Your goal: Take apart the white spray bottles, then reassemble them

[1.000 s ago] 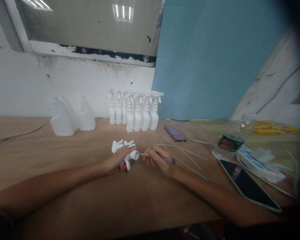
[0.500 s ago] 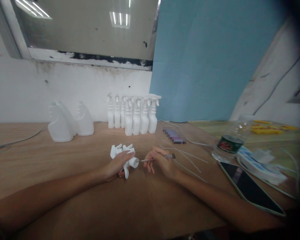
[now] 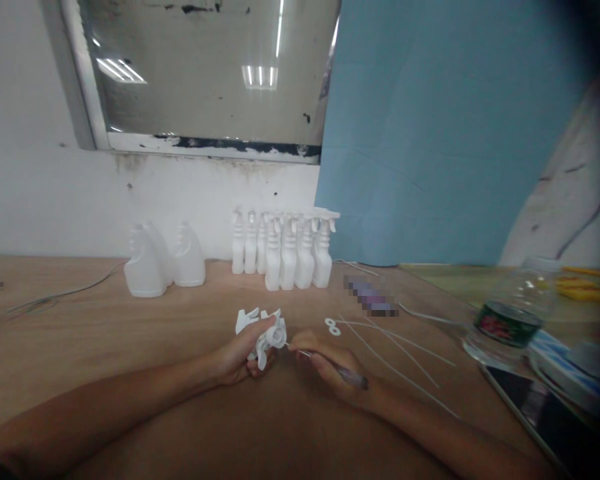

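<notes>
Lying nearest on the wooden counter [image 3: 180, 437], between 2 and 3 o'clock from the wearer, is a dark-screened phone [image 3: 535, 413]. Just past 12, the right hand [image 3: 327, 367] pinches a slim tool [image 3: 353, 378] by its handle, its thin tip close to a round white opening; whether they touch, I cannot tell. That opening belongs to the white trigger spray heads [image 3: 276, 335] clasped in the left hand [image 3: 240, 350] at 11, thumb on top. Past the right hand, two small white rings [image 3: 333, 327] sit near 12, with thin white tubes [image 3: 423, 365] crossing at 1. Towards 2 are a power strip [image 3: 555, 353] and a clear bottle [image 3: 510, 313]. Farther off, headless white bottles [image 3: 165, 267] stand at 11 and white spray bottles [image 3: 300, 257] at 12, upright before the wall [image 3: 205, 193].
</notes>
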`<state>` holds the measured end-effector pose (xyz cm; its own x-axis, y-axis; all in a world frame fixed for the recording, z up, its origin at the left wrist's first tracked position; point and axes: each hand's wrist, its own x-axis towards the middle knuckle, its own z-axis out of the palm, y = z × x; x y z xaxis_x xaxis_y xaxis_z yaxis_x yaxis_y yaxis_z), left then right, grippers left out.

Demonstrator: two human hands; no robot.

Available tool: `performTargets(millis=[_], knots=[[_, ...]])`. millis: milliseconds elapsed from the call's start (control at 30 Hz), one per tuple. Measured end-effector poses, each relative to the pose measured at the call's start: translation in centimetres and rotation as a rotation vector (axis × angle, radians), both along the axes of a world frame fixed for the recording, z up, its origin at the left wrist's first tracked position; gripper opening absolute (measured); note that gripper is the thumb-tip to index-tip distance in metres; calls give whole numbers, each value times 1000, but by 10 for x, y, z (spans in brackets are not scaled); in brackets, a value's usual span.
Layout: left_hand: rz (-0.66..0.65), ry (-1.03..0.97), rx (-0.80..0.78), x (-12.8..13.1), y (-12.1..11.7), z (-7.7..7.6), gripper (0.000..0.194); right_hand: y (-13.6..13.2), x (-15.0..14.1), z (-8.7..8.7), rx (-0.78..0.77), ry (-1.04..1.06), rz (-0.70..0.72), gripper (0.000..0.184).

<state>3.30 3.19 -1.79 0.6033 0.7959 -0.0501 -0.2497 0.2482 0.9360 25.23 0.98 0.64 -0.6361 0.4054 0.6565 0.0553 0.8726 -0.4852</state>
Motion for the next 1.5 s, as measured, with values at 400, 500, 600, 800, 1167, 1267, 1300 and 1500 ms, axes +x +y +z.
performTargets(millis=[400, 500, 600, 800, 1167, 1267, 1300, 1500], knots=[[-66, -19, -41, 0, 0, 3, 61, 10, 2, -5, 434, -250, -109, 52], [-24, -7, -21, 3, -3, 5, 61, 15, 0, -11, 639, -326, -199, 60], [52, 5, 18, 5, -5, 5, 62, 17, -2, -17, 669, -304, -256, 62], [238, 12, 194, 6, -10, -1, 62, 12, -4, -10, 785, -271, -307, 62], [580, 245, 592, -27, 23, 30, 45, 28, 23, 10, 709, -168, -436, 41], [687, 350, 630, -52, 58, 35, 37, 41, 39, 20, 554, -227, -425, 28], [700, 392, 630, -61, 69, 33, 34, 44, 44, 23, 496, -239, -411, 24], [649, 620, 590, -95, 103, 6, 30, 56, 62, 29, 208, -218, -444, 41]])
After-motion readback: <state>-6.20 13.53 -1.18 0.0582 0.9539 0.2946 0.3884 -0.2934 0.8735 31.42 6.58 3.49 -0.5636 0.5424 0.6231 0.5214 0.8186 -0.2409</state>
